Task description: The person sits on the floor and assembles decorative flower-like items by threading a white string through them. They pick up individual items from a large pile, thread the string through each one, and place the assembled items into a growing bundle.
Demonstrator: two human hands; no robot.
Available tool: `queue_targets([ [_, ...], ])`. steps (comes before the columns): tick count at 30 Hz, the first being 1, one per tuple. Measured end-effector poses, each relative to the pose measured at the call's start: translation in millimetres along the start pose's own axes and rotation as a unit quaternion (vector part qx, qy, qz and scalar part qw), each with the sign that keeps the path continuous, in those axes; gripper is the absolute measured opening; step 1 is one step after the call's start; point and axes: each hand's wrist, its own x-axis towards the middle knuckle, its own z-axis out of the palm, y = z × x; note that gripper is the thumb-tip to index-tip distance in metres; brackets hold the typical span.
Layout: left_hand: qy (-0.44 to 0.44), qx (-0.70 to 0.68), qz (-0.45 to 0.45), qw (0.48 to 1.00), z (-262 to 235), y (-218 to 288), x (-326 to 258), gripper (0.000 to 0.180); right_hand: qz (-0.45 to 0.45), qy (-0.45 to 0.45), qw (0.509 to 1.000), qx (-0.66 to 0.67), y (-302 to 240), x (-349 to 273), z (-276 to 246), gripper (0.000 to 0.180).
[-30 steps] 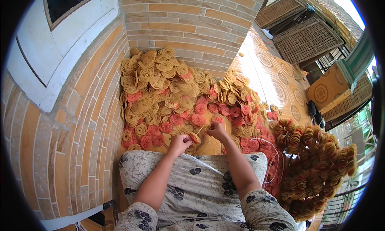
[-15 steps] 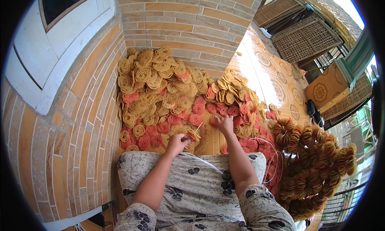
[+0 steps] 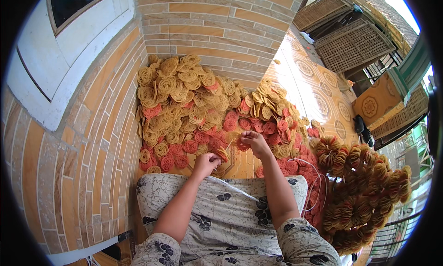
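Note:
A big heap of yellow and red woven spiral discs lies on the tiled floor against a brick wall. My left hand pinches a yellow disc and a thin stick at the heap's near edge. My right hand holds a red disc just beside it, fingers closed. A white string runs from my hands across the patterned cloth on my lap.
To my right sit bunches of discs strung together in yellow and red. A brick wall with a white window frame stands left. Patterned floor tiles and woven lattice panels lie beyond.
My right hand has moved slightly up and right, away from the left hand. My left hand has stayed low with the stick and a disc.

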Motion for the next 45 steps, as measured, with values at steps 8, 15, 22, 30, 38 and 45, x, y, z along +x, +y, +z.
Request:
queue_targets([
  [8,-0.014,-0.031,-0.003,0.999,0.7,-0.7,0.6,0.013,-0.034,-0.007,0.998,-0.05,-15.7,-10.3,12.3,0.011],
  [15,-0.013,-0.069,-0.017,0.997,0.3,-4.2,2.0,0.013,-0.082,-0.083,0.984,-0.132,-21.8,-21.5,22.0,0.011],
  [22,-0.006,-0.031,0.011,0.999,4.2,-16.6,4.8,0.016,-0.034,-0.149,0.984,-0.086,-33.2,-28.9,25.4,0.009],
  [30,0.024,-0.036,0.004,0.999,2.8,-15.4,5.5,0.014,-0.138,0.031,0.935,-0.324,-22.7,-20.3,29.0,0.036],
  [38,0.006,-0.074,0.003,0.997,3.4,-7.6,4.5,0.012,0.265,0.393,0.73,-0.492,-18.0,-41.6,-84.6,0.08],
  [45,-0.008,0.015,0.022,1.0,1.8,-3.7,0.0,0.013,0.023,0.191,0.864,-0.466,18.9,-15.4,-43.8,0.061],
])
